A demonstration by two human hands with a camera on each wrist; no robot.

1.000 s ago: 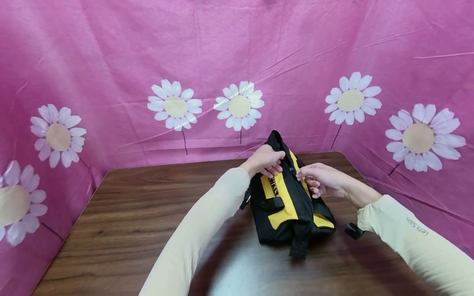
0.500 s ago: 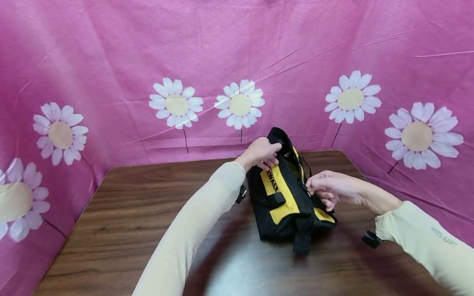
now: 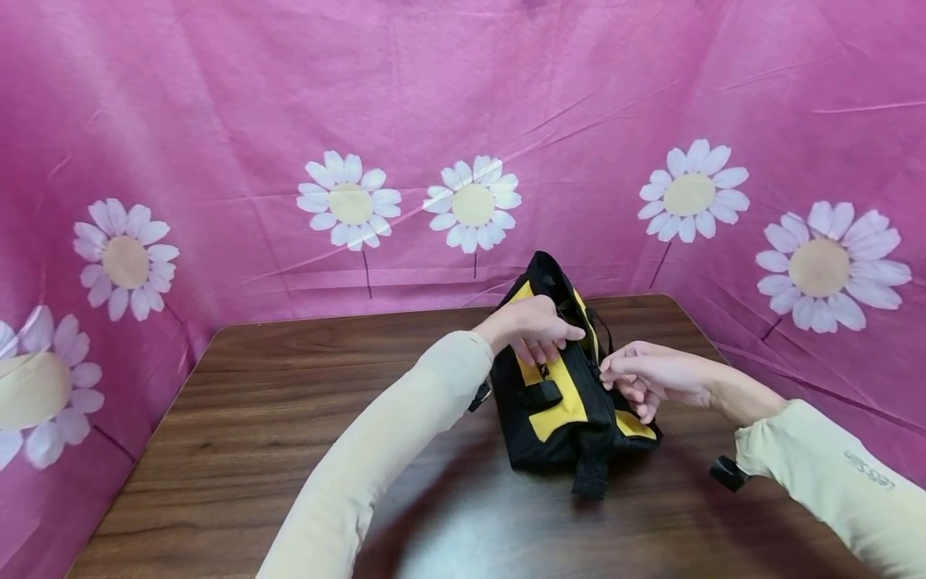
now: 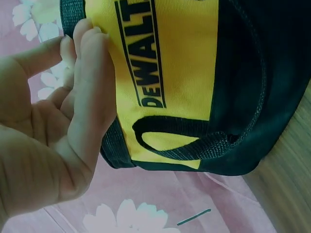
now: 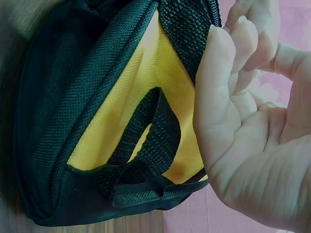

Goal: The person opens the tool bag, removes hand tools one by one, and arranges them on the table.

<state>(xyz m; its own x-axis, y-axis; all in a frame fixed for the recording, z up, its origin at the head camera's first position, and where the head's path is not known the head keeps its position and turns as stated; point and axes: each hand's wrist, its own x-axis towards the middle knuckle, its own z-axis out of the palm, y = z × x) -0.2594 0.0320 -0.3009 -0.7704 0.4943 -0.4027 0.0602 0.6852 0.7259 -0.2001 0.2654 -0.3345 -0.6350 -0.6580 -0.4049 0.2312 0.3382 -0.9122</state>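
A black and yellow DeWalt tool bag (image 3: 559, 416) stands on the table, its zipped top partly open at the far end. My left hand (image 3: 537, 328) lies across the near-left side and pinches the black edge of the opening between thumb and fingers. In the left wrist view its fingers (image 4: 92, 87) cover part of the yellow panel's edge. My right hand (image 3: 654, 376) pinches at the zipper on the right side of the top, with the pull hidden by the fingertips. The right wrist view has those fingers (image 5: 214, 82) beside the black zip edge.
The bag rests on a brown wooden table (image 3: 289, 402). A pink cloth (image 3: 434, 96) with white daisies hangs behind and at both sides. Black webbing handles (image 5: 167, 126) loop from the bag's sides, and a black tab (image 3: 591, 474) hangs from its near end.
My right hand has moved nearer and to the right along the zipper, and the bag's top has come open. My left hand went slightly back, then shifted nearer along the edge.
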